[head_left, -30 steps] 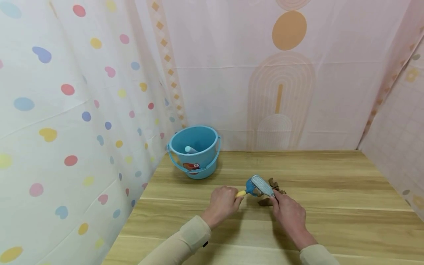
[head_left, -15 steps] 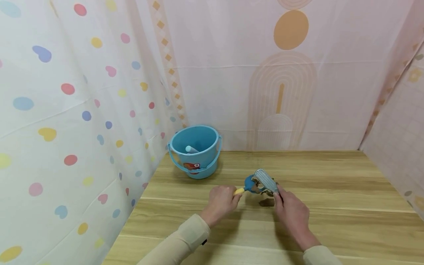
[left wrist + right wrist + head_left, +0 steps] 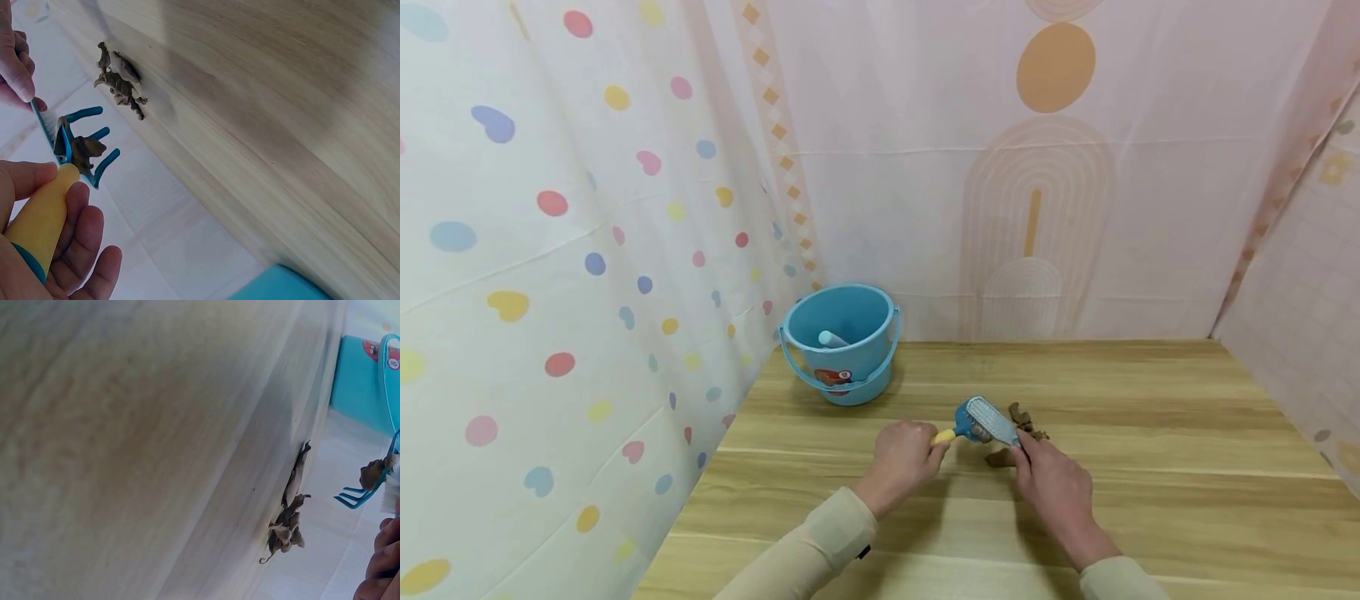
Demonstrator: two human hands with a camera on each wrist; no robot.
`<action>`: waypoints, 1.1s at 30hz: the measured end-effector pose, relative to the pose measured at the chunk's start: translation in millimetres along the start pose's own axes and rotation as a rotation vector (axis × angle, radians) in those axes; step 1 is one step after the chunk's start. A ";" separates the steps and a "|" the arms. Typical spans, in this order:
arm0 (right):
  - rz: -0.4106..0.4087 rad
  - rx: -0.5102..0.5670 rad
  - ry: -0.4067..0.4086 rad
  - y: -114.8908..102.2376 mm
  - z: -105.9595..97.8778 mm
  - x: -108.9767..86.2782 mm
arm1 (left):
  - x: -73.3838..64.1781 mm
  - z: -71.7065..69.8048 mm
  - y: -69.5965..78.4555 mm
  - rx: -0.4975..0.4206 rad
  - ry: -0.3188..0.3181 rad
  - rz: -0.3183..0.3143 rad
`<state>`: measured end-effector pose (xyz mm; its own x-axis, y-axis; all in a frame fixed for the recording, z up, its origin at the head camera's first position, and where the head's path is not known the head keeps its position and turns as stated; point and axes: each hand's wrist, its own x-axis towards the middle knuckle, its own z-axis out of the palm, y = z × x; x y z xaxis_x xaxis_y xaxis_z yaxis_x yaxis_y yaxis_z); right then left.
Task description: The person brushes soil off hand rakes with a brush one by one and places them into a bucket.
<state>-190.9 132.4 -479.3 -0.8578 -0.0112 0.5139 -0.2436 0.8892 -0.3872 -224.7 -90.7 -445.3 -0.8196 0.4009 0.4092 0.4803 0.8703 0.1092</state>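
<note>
My left hand [image 3: 898, 462] grips the yellow handle of a small hand rake [image 3: 45, 215] with blue curved tines. Brown dried leaves [image 3: 87, 149] are caught among the tines. In my right hand [image 3: 1060, 490] is a grey-blue brush [image 3: 990, 418], held by its handle over the rake head. The brush's white bristles face the rake and its leaves, as the right wrist view shows. Just beyond the tools, crumpled dried leaves [image 3: 122, 78] lie on the wooden table. Part of the rake head is hidden by the brush in the head view.
A light-blue bucket [image 3: 868, 354] with its handle lowered stands at the table's back left. A pale rod-like end [image 3: 831, 339] shows inside it. Patterned curtains [image 3: 887, 208] border the back and sides of the table [image 3: 1150, 417].
Half a second ago the brush was farther up and right, with its head lifted off the rake's left side. It has come back down-left over the rake head, near its position one second ago.
</note>
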 end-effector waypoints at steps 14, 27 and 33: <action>0.005 -0.006 -0.005 3.0 1.4 0.2 | -2.1 0.1 0.5 -0.002 -0.005 -0.002; -0.220 0.023 0.145 3.2 5.0 -4.2 | 1.9 -1.9 -0.3 0.012 -0.018 -0.042; -0.082 -0.021 0.026 1.7 3.2 -4.3 | 0.8 -0.3 2.0 0.006 -0.036 -0.024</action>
<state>-189.1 132.5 -484.7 -0.8233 -0.0723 0.5630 -0.3023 0.8953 -0.3270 -224.3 -88.7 -444.5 -0.8418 0.3895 0.3737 0.4581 0.8817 0.1130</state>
